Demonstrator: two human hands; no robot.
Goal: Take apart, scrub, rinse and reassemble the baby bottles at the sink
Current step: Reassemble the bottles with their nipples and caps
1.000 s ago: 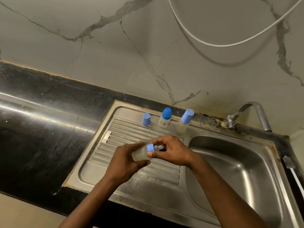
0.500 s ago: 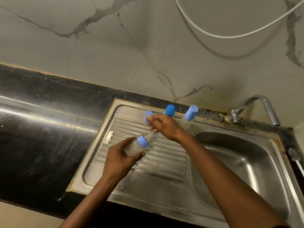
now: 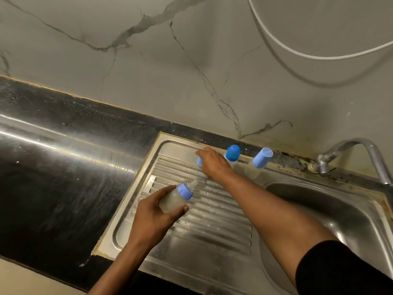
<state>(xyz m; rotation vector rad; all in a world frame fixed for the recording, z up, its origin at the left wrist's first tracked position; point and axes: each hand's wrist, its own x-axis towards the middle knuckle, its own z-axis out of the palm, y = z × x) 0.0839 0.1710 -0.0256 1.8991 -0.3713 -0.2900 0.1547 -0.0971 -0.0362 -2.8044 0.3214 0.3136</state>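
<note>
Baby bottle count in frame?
3. Held bottle, tilted in the left hand over the drainboard; dark-capped bottle and light-capped bottle stand at its back edge. The blue cap under the right hand seems loose, no bottle.

Veined marble wall (image 3: pixel 148 81) (white cable (image 3: pixel 319 58) looping) above glossy black counter (image 3: pixel 53 177).

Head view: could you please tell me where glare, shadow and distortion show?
Head view: glare streaks the polished black countertop and the steel sink basin; the hanging white cable casts a soft shadow on the marble wall; wide-angle distortion seemingly tilts the two blue-capped bottles; the clear baby bottle in the left hand looks sharp.
</note>
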